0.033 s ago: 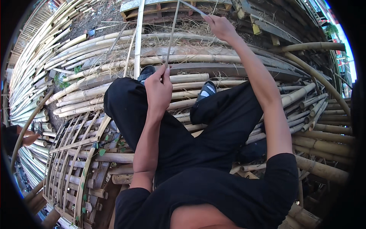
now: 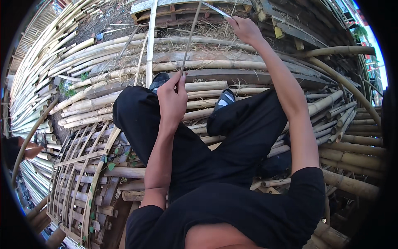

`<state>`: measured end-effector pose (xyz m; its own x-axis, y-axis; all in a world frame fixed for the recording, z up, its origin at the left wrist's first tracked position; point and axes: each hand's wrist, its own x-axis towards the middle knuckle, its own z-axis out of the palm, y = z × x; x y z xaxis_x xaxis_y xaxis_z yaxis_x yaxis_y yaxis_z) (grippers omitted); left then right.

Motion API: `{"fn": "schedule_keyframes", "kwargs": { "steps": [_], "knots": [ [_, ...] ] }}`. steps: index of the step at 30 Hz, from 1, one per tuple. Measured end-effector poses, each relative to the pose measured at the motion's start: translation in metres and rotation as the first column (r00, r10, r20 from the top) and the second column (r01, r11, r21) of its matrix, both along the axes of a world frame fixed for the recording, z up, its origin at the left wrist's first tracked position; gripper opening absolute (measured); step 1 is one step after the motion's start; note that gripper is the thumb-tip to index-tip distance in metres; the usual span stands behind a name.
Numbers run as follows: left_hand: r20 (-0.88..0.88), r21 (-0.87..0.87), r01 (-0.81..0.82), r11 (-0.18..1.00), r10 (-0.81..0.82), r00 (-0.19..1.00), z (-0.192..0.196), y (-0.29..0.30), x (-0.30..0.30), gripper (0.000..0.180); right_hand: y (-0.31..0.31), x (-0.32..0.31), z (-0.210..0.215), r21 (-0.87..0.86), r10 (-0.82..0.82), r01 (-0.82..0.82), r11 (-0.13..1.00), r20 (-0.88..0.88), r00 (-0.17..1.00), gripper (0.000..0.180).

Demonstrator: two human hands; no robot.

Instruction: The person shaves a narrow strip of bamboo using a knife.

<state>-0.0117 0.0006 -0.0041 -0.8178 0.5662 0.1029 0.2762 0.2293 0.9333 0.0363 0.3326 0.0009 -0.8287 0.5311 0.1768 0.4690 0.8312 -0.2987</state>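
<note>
I sit on a stack of bamboo poles [image 2: 232, 66] in black trousers and dark sandals. My left hand [image 2: 172, 99] is raised over my left knee and pinches the lower end of a thin bamboo strip [image 2: 190, 39] that runs up and away from me. My right hand [image 2: 245, 29] is stretched out far ahead at the top of the view. It grips a slim, pale, blade-like piece [image 2: 216, 9] whose tip meets the top of the strip. Whether that piece is a knife or another sliver is unclear.
A curved woven bamboo frame [image 2: 74, 174] lies at my lower left. Long poles [image 2: 49, 62] fan out to the left and thicker ones [image 2: 352, 162] lie at the right. A wooden pallet [image 2: 174, 10] stands ahead. Another person's hand [image 2: 31, 151] shows at the left edge.
</note>
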Motion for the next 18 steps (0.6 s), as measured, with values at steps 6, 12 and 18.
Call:
{"fn": "schedule_keyframes", "kwargs": {
  "steps": [6, 12, 18],
  "knots": [
    [0.046, -0.066, -0.002, 0.998, 0.005, 0.999, 0.012, 0.008, -0.004, 0.022, -0.039, 0.016, 0.022, -0.238, 0.012, -0.042, 0.97, -0.124, 0.992, 0.052],
    [-0.162, -0.001, -0.019, 1.0, 0.019, 0.987, -0.001, 0.013, 0.002, 0.022, -0.096, 0.006, 0.025, -0.098, 0.408, -0.41, 0.907, -0.04, 0.912, 0.043],
    [-0.121, -0.158, 0.015, 0.987, -0.035, 0.992, 0.008, 0.015, 0.001, 0.022, -0.082, -0.009, 0.003, 0.025, 0.4, -0.4, 0.916, 0.002, 0.917, 0.041]
  ]
}}
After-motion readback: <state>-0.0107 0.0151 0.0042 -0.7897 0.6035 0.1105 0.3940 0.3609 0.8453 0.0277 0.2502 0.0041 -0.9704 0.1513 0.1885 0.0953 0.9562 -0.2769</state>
